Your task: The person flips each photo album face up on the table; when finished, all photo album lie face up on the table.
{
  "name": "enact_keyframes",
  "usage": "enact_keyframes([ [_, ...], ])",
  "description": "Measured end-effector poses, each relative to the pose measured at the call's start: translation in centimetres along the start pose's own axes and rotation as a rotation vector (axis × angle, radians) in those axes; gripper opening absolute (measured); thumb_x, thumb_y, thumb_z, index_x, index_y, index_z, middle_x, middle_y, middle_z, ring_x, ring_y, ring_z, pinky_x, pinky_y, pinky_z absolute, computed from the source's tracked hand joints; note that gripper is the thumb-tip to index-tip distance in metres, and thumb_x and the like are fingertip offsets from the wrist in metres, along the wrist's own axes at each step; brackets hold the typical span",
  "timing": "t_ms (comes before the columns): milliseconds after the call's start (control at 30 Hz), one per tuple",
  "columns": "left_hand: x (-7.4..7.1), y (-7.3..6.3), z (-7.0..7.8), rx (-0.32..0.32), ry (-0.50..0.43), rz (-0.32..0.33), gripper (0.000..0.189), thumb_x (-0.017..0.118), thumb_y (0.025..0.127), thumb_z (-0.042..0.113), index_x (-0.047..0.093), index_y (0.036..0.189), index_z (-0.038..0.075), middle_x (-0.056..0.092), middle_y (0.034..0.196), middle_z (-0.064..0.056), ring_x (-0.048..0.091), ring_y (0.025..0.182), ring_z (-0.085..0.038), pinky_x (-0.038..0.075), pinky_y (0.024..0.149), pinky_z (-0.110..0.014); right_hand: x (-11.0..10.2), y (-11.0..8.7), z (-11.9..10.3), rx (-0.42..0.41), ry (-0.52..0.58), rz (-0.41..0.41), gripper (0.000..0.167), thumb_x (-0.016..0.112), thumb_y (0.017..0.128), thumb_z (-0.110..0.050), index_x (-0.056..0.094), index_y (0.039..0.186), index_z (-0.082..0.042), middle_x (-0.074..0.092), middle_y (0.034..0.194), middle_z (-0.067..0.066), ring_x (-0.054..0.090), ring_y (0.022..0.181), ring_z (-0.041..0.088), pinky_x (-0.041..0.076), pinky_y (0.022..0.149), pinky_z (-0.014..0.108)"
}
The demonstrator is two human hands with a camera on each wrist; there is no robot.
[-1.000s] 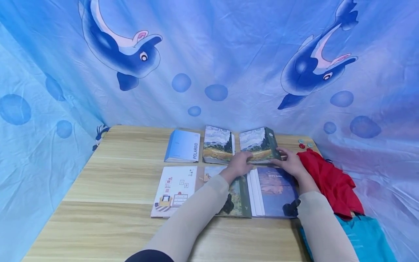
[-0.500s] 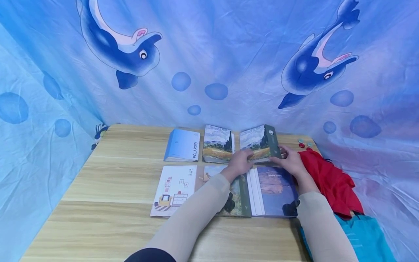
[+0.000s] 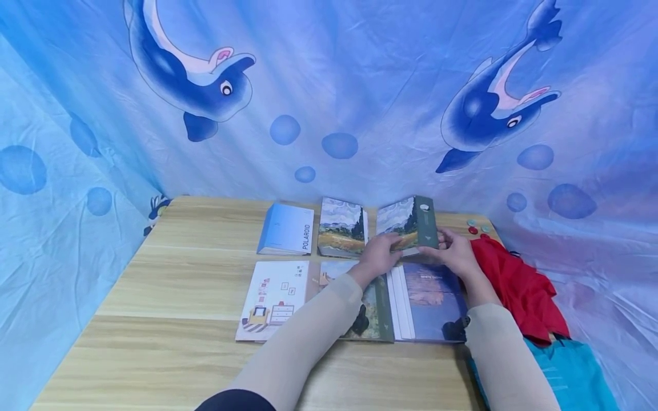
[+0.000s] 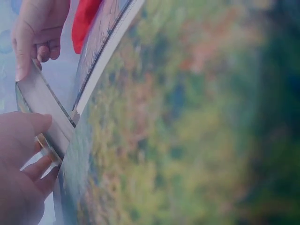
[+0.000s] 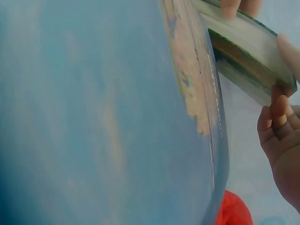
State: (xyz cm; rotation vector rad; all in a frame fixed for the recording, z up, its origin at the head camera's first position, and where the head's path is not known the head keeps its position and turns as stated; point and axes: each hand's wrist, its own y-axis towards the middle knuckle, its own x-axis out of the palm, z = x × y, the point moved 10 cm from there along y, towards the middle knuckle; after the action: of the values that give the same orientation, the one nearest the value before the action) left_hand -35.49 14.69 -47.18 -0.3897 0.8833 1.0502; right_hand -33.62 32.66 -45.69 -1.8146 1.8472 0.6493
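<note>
The painted book (image 3: 396, 220) is being held close to the far edge of the table (image 3: 169, 285), to the right of that edge's middle. Over the last second its right side is being tipped up, so that more of the green spine (image 3: 427, 222) is being shown to the head view; no other book is being shifted. By judgement, this one book is being adjusted and is not yet being let go.

Nearest, the beige sleeves (image 3: 303, 331) are being stretched over the front row, where a white book (image 3: 272, 297), a green-edged book (image 3: 382, 308) and a purple book (image 3: 432, 299) are being partly covered.

Farther on, the painted book's near left corner is being pinched by the left hand (image 3: 377, 256), the thumb being laid against the page edges. The near right corner is being gripped by the right hand (image 3: 454, 254), between thumb and curled fingers. Whether the book is being kept wholly off the table cannot be told.

Along the far edge, toward its left corner, a twin book (image 3: 340, 228) and a blue book (image 3: 288, 228) are being left lying.
</note>
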Motion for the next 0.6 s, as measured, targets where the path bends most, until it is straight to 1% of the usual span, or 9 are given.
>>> enact_keyframes([
  [100,-0.2,0.0,0.0,0.002,-0.007,0.019,0.044,0.067,0.100,0.026,0.060,0.143,0.018,0.054,0.149,-0.001,0.051,0.136,-0.018,0.044,0.112,-0.033,0.0,0.0,-0.4,-0.022,0.017,0.009,0.097,0.082,0.083,-0.048,0.036,0.157,-0.006,0.062,0.103,0.014,0.060,0.083,0.021,0.054,0.067,0.020],
  [267,-0.5,0.2,0.2,0.020,-0.002,0.055,0.041,0.067,0.100,0.028,0.063,0.139,0.019,0.060,0.142,0.000,0.056,0.130,-0.017,0.046,0.109,-0.030,0.1,0.2,-1.0,-0.078,0.046,0.030,0.093,0.083,0.084,-0.038,0.035,0.157,-0.007,0.060,0.093,0.013,0.057,0.074,0.016,0.050,0.060,0.022],
  [333,-0.7,0.1,0.4,0.034,-0.006,0.068,0.038,0.067,0.100,0.028,0.065,0.136,0.019,0.064,0.137,-0.001,0.060,0.124,-0.017,0.050,0.104,-0.030,0.1,0.3,-1.2,-0.093,0.052,0.043,0.091,0.083,0.085,-0.036,0.036,0.157,-0.008,0.059,0.091,0.013,0.056,0.073,0.015,0.050,0.058,0.022],
  [367,-0.8,0.1,0.4,0.034,-0.013,0.073,0.038,0.067,0.100,0.029,0.065,0.136,0.018,0.065,0.136,-0.001,0.061,0.124,-0.017,0.050,0.104,-0.030,0.1,0.3,-1.3,-0.098,0.056,0.050,0.090,0.083,0.085,-0.036,0.037,0.157,-0.009,0.059,0.091,0.013,0.055,0.073,0.016,0.050,0.058,0.022],
  [467,-1.0,0.0,0.4,0.029,-0.044,0.084,0.038,0.066,0.100,0.030,0.065,0.136,0.019,0.066,0.133,0.000,0.062,0.121,-0.016,0.052,0.101,-0.030,0.1,0.3,-1.6,-0.102,0.074,0.064,0.088,0.083,0.086,-0.035,0.037,0.157,-0.010,0.057,0.091,0.013,0.054,0.073,0.016,0.050,0.057,0.021],
  [600,-1.4,-0.1,0.4,0.017,-0.077,0.100,0.039,0.066,0.100,0.035,0.065,0.137,0.022,0.066,0.132,0.003,0.063,0.118,-0.014,0.053,0.099,-0.029,0.2,0.4,-2.0,-0.113,0.096,0.082,0.086,0.084,0.085,-0.033,0.040,0.156,-0.009,0.058,0.091,0.011,0.054,0.072,0.013,0.049,0.056,0.021],
])
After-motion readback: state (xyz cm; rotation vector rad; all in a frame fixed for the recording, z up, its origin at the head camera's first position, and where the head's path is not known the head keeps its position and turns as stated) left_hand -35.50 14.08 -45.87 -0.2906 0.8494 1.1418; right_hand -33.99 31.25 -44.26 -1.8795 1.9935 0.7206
